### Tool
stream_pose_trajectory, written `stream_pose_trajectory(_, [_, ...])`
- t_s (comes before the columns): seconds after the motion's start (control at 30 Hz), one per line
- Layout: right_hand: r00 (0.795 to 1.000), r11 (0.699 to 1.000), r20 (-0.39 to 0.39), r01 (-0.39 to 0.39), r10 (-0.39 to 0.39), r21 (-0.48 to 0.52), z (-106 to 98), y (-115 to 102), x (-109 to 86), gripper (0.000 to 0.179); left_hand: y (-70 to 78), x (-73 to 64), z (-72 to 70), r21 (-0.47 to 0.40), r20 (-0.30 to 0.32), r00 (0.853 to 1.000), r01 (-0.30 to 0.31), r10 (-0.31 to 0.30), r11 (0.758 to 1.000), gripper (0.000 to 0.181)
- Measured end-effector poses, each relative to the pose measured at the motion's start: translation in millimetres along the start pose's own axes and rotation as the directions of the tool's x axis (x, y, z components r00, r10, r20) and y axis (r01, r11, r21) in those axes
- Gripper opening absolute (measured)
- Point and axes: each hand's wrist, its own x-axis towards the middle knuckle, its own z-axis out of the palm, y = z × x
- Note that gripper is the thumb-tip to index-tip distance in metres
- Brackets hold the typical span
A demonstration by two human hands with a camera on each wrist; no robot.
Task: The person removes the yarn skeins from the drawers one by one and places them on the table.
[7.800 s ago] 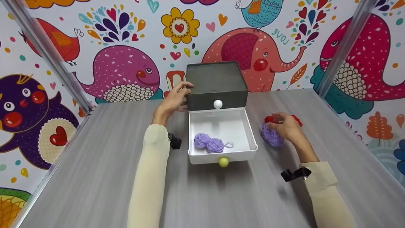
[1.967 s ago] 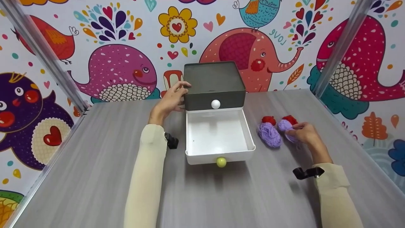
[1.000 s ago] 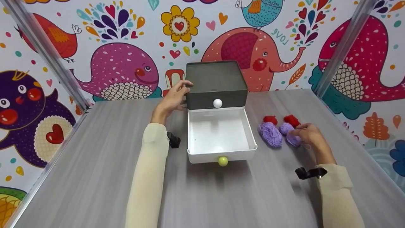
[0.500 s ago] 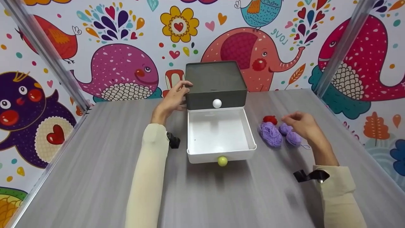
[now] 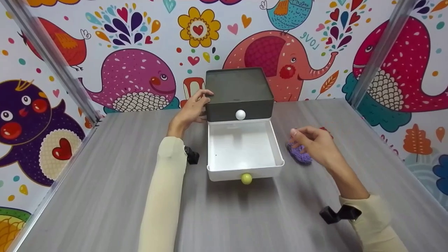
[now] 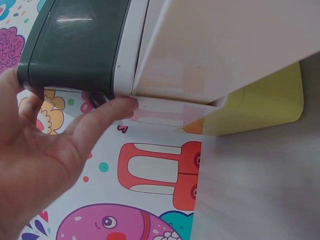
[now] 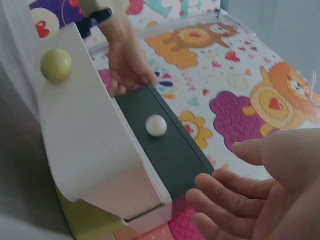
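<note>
My left hand [image 5: 189, 112] holds a small drawer box by its left side. A finger lies at the edge of the dark top [image 5: 238, 85], and the thumb presses lower down, by the seam in the left wrist view. The box's white drawer [image 5: 227, 171] is pulled out, with a yellow-green knob [image 5: 246, 179] in front. My right hand [image 5: 316, 143], fingers loosely bent and holding nothing, hovers right of the drawer. Partly covered by it are a purple yarn ball [image 5: 301, 157] and some red yarn [image 5: 324, 129]. The second purple yarn bundle is hidden.
The dark upper drawer, with a white knob [image 5: 240, 114], is closed. A yellow base [image 6: 270, 100] shows below the drawer in the left wrist view. The grey table [image 5: 140, 182] meets cartoon-printed walls, with metal posts [image 5: 378, 52] at the corners.
The purple yarn bundle went from the drawer to the table at the right, where my right hand let it go. That hand has since lifted and moved left. My left hand stays put.
</note>
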Motion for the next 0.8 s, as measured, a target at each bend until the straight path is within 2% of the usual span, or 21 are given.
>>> stream_pose_trajectory(0.17, [0.999, 0.998, -0.008, 0.035, -0.035, 0.046, 13, -6, -14.8, 0.051, 1.0, -0.4, -0.1, -0.008, 0.005, 1.0, 0.002, -0.002, 1.0, 0.032])
stream_pose_trajectory(0.3, [0.997, 0.995, 0.018, 0.069, -0.071, 0.067, 24, -10, -26.3, 0.046, 1.4, -0.9, 0.2, -0.01, 0.006, 1.0, 0.008, -0.008, 1.0, 0.032])
stream_pose_trajectory(0.43, [0.99, 0.994, 0.106, 0.085, -0.093, 0.073, 35, -11, -33.2, 0.042, 1.6, -1.0, -0.3, -0.004, 0.006, 1.0, 0.002, -0.002, 1.0, 0.032])
stream_pose_trajectory(0.6, [0.968, 0.993, 0.223, 0.111, -0.117, 0.041, 48, -7, -38.4, 0.041, 1.0, -0.5, 0.4, -0.002, 0.001, 1.0, 0.005, -0.005, 1.0, 0.031])
stream_pose_trajectory(0.8, [0.949, 0.991, 0.286, 0.132, -0.135, 0.031, 65, -2, -47.1, 0.038, 0.4, -0.9, 0.4, -0.01, -0.001, 1.0, 0.013, -0.013, 1.0, 0.031])
